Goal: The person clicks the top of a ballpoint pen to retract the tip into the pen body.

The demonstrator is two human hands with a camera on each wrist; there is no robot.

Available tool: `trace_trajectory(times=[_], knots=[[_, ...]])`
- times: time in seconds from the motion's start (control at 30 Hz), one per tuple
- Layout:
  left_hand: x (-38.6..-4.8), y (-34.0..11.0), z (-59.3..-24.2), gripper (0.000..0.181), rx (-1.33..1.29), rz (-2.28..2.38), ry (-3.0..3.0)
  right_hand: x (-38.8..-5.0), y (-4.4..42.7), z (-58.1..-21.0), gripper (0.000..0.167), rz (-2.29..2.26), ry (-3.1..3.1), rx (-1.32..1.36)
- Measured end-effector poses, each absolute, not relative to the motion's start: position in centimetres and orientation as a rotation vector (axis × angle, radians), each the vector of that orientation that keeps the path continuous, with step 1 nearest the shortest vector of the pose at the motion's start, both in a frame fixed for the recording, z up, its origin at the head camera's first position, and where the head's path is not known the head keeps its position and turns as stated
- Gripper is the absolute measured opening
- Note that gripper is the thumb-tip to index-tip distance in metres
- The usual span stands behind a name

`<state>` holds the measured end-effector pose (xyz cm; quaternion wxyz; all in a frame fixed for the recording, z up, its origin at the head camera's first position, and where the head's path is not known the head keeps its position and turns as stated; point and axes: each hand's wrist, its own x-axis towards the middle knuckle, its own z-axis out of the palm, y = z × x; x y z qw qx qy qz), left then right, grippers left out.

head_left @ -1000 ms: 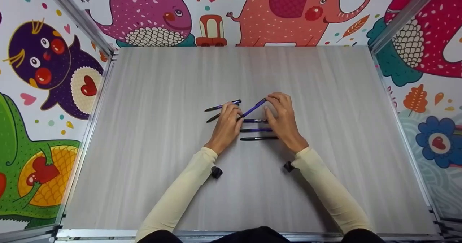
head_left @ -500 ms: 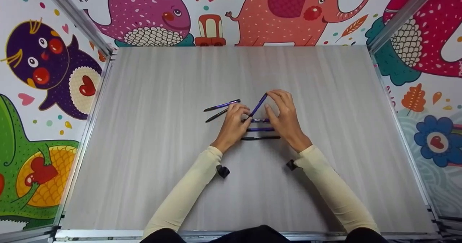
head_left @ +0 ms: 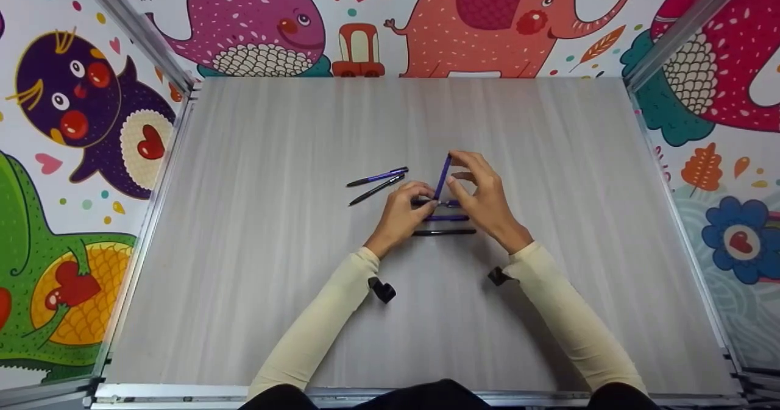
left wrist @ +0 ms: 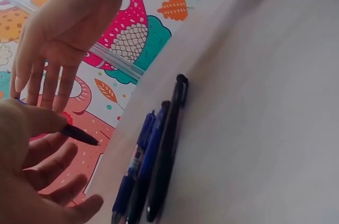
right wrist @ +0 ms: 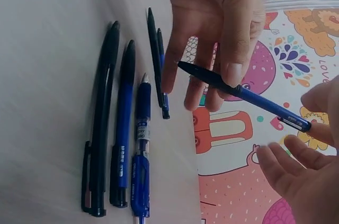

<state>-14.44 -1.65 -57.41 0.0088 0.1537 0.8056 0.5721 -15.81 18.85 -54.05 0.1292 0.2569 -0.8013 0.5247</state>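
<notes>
In the head view, my left hand (head_left: 402,215) pinches a blue pen (head_left: 443,175) near its dark tip end. The right wrist view shows the left thumb (right wrist: 233,73) lying on the pen's black grip, tip exposed. My right hand (head_left: 485,200) touches the pen's upper clip end with a fingertip. Its other fingers are spread loosely, and its thumb stands apart from the pen in the right wrist view. Below the hands lie a black pen (right wrist: 103,123), a blue pen with black grip (right wrist: 123,123) and a blue pen with a clear section (right wrist: 142,144), side by side.
Left of the hands, a blue pen (head_left: 378,177) and a black pen (head_left: 376,189) lie slanted on the grey tabletop (head_left: 274,154). Metal rails (head_left: 149,239) edge the table, and walls with cartoon animals stand behind and beside it.
The held blue pen has swung from slanted to nearly upright in the head view. Both hands have shifted slightly right, so the black pen at the left now shows in full.
</notes>
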Motion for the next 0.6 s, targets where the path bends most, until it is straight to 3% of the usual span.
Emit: trace_trajectory(times=[0.3, 0.6], knots=[[-14.5, -1.5, -57.3, 0.013, 0.432, 1.919, 2.250, -15.5, 19.0, -53.1, 0.050, 1.720, -2.385, 0.681], [-14.0, -1.3, -57.2, 0.013, 0.190, 2.158, 1.630, -15.3, 19.3, -52.5, 0.057, 1.948, -2.408, 0.708]])
